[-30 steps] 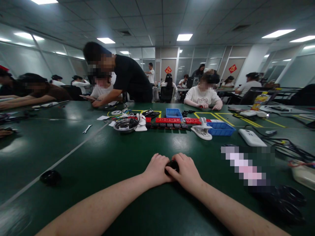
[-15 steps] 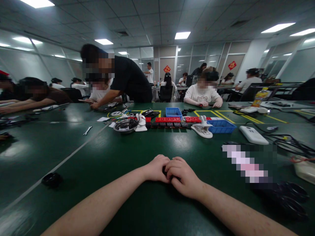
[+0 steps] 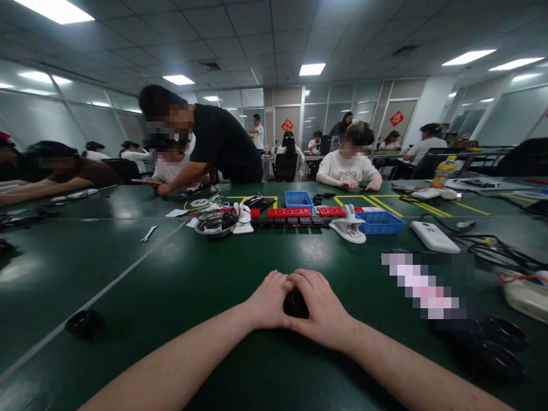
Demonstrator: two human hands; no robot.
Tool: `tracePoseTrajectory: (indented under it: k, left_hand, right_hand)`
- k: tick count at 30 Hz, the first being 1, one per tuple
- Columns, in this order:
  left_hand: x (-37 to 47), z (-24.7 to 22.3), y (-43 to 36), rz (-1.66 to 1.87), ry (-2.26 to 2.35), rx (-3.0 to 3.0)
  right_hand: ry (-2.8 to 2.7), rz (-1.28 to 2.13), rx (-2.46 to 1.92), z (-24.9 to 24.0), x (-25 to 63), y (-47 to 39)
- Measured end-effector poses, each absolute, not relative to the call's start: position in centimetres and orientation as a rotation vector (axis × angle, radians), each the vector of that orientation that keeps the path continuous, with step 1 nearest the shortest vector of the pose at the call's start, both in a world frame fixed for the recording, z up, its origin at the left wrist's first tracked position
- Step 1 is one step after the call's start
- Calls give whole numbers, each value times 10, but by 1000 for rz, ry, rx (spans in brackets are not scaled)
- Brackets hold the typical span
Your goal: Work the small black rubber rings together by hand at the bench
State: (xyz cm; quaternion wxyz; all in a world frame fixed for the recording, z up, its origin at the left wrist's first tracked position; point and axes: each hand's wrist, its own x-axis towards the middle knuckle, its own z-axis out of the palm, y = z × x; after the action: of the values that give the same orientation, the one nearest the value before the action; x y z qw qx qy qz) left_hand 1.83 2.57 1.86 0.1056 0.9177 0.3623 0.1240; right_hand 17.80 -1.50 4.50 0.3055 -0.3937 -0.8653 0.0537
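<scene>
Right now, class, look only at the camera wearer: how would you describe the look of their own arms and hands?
The left hand and right hand wear no gloves, and no rings show. Both forearms are slender and uncovered, with no sleeve, watch or bracelet in view.

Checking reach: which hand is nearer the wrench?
Left. The left hand is to the right of the wrench and closer to the camera; the right hand is farther right, beside the left.

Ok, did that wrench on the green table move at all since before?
No. The wrench lies in the same spot, just left of the long pale line; only the camera's view shifted a little.
</scene>
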Motion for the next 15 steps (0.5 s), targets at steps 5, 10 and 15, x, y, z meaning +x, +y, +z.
tracePoseTrajectory:
  k: [5, 10, 15]
  left_hand:
    - [23, 17, 21, 455, 1205, 2743]
    - [27, 16, 21, 485, 1260, 2678]
    - [28, 16, 20, 512, 1249, 2650]
  right_hand:
    - [-2246, 84, -1318, 34, 177, -9]
    - [-2160, 139, -1444, 25, 173, -5]
    - [-2146, 156, -1405, 28, 173, -5]
